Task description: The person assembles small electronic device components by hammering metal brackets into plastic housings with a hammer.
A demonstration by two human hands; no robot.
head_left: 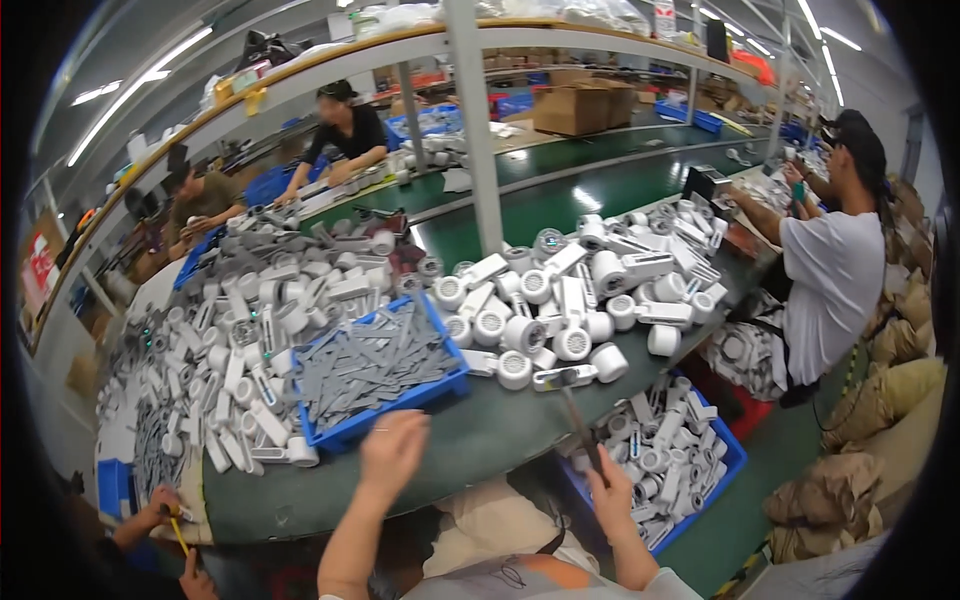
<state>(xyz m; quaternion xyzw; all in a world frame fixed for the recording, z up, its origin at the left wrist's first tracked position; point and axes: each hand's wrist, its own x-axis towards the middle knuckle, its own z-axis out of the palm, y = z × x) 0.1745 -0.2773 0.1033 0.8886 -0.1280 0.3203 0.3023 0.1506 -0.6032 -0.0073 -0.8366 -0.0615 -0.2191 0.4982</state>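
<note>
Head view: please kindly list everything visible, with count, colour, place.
Table: one, dark green, front
Tray: one, blue, on table
Strips: many, grey, in tray
Crate: one, blue, lower right
Plastic parts: many, white, on table, in crate
Other bins: several, blue, left and back
Conveyor: one, green, behind table
Boxes: at least two, brown, back
Shelf: one, white, overhead
Lights: several, white, top
Sacks: several, brown, far right
Other people: at least four, mixed clothing, both sides
Tool: one, dark, above table edge
Left hand: one, bare, near tray
Right hand: one, bare, holding tool
</note>
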